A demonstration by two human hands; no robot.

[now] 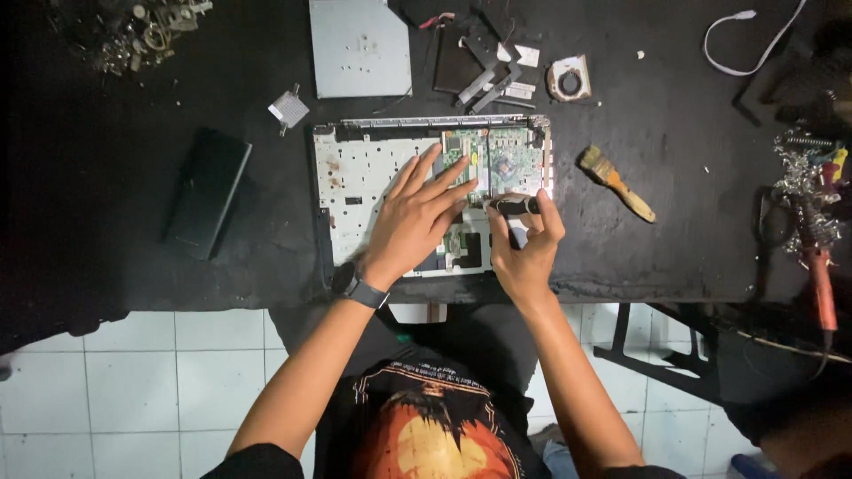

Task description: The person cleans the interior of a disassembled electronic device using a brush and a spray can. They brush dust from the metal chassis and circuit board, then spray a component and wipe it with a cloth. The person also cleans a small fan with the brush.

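Broadly, workbench: a black table point(674, 222) is seen from above, with the person seated at its near edge.
Opened laptop base: a white chassis point(355, 177) is laid with its long axis across the view, a green circuit board point(506, 164) being set in its far right part.
Left hand: the left hand point(417, 217) is spread flat on the chassis, fingers extended toward the board, nothing being grasped.
Right hand: the right hand point(524, 248) is clenched round a black tool handle point(515, 206), held just beside the left fingertips.
Key relation: the board is placed just beyond both hands; the right hand is nearer its lower edge.
Paintbrush: a wooden-handled brush point(617, 184) is left lying to the right, apart from the hands.
Hidden: the tool's tip is lost in glare, and what it touches cannot be made out; the chassis's near edge is covered by the hands.
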